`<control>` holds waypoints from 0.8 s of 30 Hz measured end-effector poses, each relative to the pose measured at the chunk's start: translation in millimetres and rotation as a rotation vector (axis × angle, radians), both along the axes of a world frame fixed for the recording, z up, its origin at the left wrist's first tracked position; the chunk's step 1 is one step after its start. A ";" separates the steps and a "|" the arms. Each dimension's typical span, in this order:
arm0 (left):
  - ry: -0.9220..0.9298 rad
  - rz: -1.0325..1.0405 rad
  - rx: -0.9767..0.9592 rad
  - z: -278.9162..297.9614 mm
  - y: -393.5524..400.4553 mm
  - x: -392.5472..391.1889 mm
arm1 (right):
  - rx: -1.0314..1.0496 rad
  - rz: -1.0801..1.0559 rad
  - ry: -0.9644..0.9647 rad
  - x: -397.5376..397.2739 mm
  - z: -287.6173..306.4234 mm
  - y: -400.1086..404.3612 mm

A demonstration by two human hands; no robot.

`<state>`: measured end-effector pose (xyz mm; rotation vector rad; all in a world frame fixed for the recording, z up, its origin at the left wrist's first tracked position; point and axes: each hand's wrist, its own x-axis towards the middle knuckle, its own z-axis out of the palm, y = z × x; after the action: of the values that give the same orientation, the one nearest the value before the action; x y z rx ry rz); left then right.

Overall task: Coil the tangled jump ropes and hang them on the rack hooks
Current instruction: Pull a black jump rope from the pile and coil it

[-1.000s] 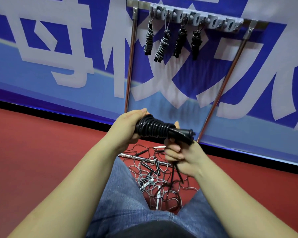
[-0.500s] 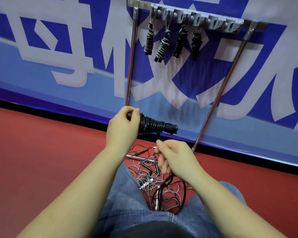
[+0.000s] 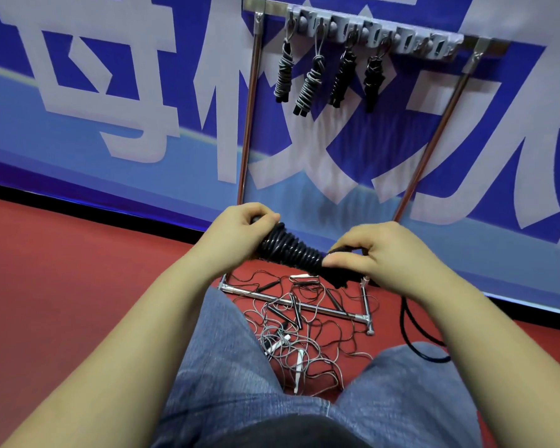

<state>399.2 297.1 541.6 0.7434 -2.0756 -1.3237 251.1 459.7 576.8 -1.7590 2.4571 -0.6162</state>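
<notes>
1. Head view: a black jump rope (image 3: 290,250), wound in tight coils around its handles, is held above the knees.
2. Left hand (image 3: 240,231) grips one end; right hand (image 3: 385,253) pinches the other.
3. Tangled ropes (image 3: 298,337) lie on the red floor (image 3: 62,286) below.
4. Four coiled ropes (image 3: 330,79) hang on the rack (image 3: 375,33).
</notes>
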 end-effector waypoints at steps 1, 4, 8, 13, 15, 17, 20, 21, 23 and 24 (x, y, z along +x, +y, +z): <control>0.022 -0.037 0.036 2.5 0.8 1.4 | 0.051 0.019 -0.109 -1.7 1.8 0.0; 0.085 -0.125 0.118 9.3 4.1 4.4 | 0.113 0.118 -0.338 -4.7 4.5 0.6; 0.147 -0.186 0.223 11.0 13.2 6.1 | 0.044 0.185 -0.594 -10.9 3.3 1.9; 0.280 -0.257 0.279 7.3 12.7 2.8 | 0.071 0.293 -1.061 -5.4 -21.4 -1.0; 0.338 -0.262 0.317 7.7 15.1 -0.6 | 0.053 0.439 -1.539 1.1 -39.5 -6.1; 0.381 -0.212 0.378 5.7 16.1 -4.6 | -0.159 0.467 -1.789 16.9 -42.9 -9.4; 0.419 -0.088 0.512 -2.1 15.6 -10.0 | -0.463 0.036 -1.603 35.3 -47.2 -17.7; 0.417 -0.034 0.552 -4.9 16.4 -11.9 | -0.548 -0.136 -1.308 40.1 -46.5 -19.1; 0.406 0.065 0.622 -10.1 19.8 -15.8 | -0.592 -0.288 -0.887 42.5 -48.2 -24.6; 0.403 0.102 0.649 -11.1 21.9 -17.8 | -0.601 -0.301 -0.808 43.9 -48.2 -27.1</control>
<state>381.4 319.0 530.4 0.7456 -1.2755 -1.9260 295.1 432.6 528.6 -0.8952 2.0300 -1.8064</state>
